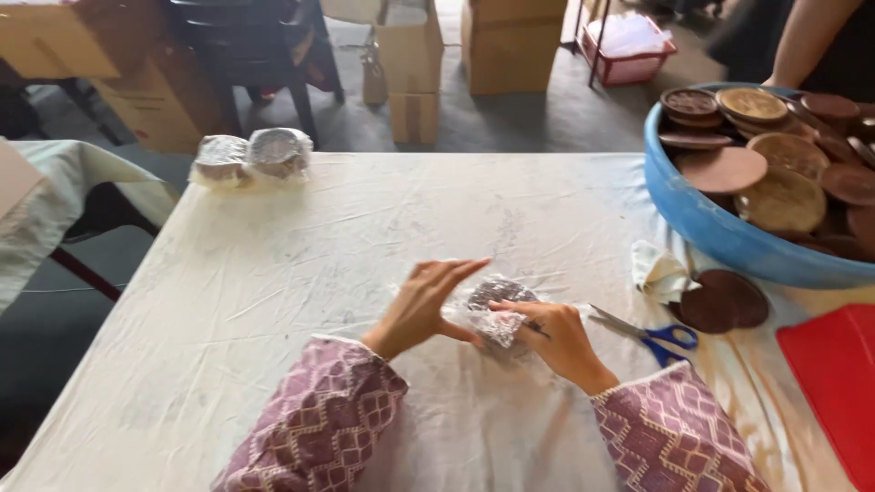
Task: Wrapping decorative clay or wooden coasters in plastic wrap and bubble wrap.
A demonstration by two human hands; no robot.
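- L hand point(421, 307): fingers flat, pressing side of clear plastic wrap point(483, 321) round dark disc point(499, 292), mid-table point(273, 273).
- R hand point(551, 337): pinching wrap's other side.
- Blue-handled scissors point(652, 335) just beside R hand.
- 2 wrapped bundles point(251, 157) at far edge; blue tub point(711, 228) w/ brown discs.

On the cloth-covered table lie two plastic-wrapped round bundles point(251, 157), one pair of blue-handled scissors point(652, 335), two loose brown discs point(723, 301), and one blue plastic basin point(702, 219).

the red tray point(834, 383) and blue tub point(720, 232) both run off the right edge. another person's arm point(807, 41) is cropped at the top, and plastic wrap blurs the dark disc point(497, 293).
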